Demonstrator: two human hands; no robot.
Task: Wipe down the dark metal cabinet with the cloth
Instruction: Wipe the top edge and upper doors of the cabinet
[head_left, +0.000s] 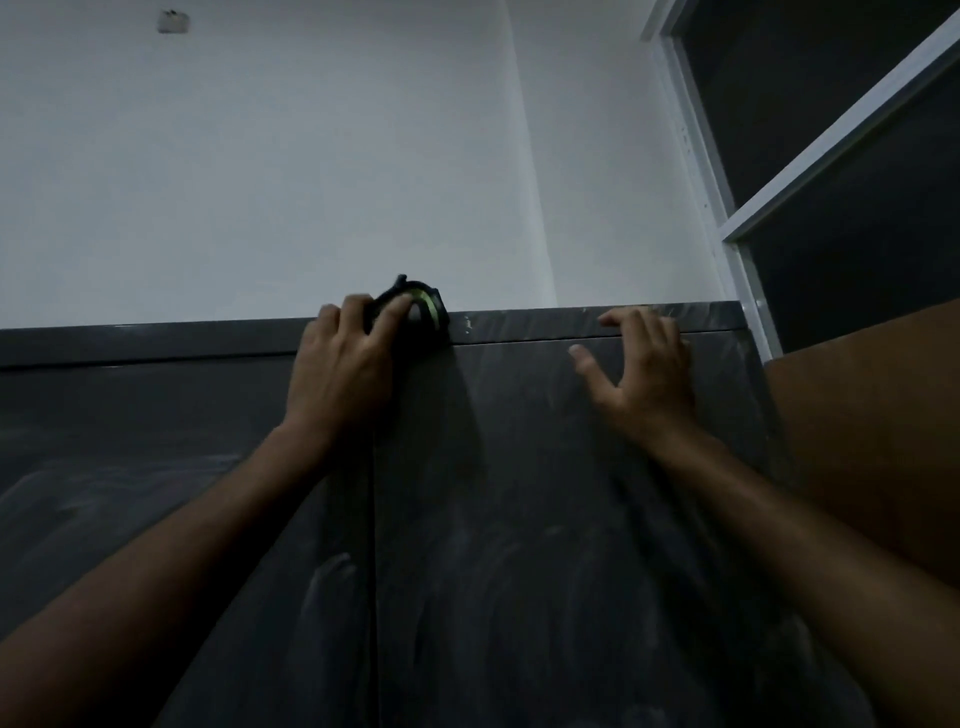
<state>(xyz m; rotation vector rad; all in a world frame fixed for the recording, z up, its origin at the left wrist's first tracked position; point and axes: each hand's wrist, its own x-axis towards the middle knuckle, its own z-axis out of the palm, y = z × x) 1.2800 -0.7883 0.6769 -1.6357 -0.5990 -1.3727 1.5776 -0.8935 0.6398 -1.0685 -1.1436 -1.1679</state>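
Both forearms reach up the dark metal cabinet (519, 519) filling the lower frame. Left hand (343, 369) curls round a black-and-green object (423, 306) at its top edge, perhaps clearing it; right hand (644, 364) rests spread, steadying. No cloth visible.

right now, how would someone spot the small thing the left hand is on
Find the dark metal cabinet below the white wall, and follow its top edge to the middle. There the left hand grips a small rounded black object, the only thing with a bright green stripe.
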